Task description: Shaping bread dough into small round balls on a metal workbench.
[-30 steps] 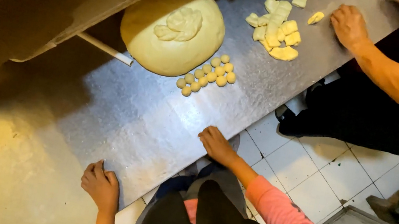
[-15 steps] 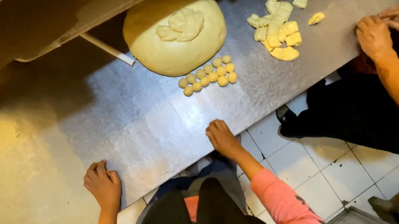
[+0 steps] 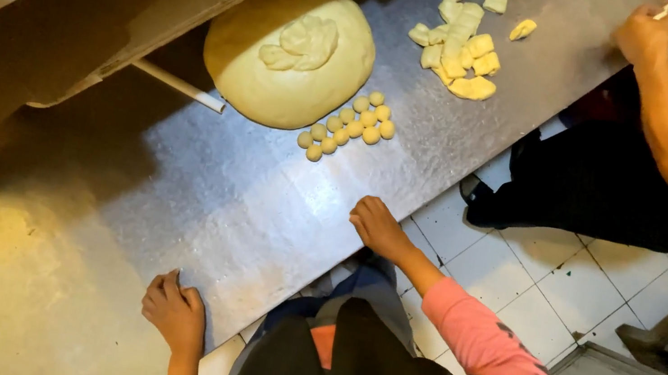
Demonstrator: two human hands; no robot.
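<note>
While both hands are resting on the steel table [image 3: 194,200], nothing is being gripped.
left hand [image 3: 174,313]: fingers curled loosely, pressing the table edge.
right hand [image 3: 378,225]: fingers bent, empty, touching the edge.
dough balls [image 3: 350,125]: lying beyond the right hand, beside the dough mound [image 3: 289,51].

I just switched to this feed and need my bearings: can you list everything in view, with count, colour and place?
Steel table: one, grey, across the middle.
Big dough mound: one, pale yellow, far side.
Small dough balls: about thirteen, yellow, beside the mound.
Cut dough pieces: a pile, pale yellow, upper right.
White stick: one, left of the mound.
Co-worker's hand: at the top right edge.
Floor tiles: white, lower right.
Left hand: on the table's near edge.
Right hand: on the table's edge, empty.
</note>
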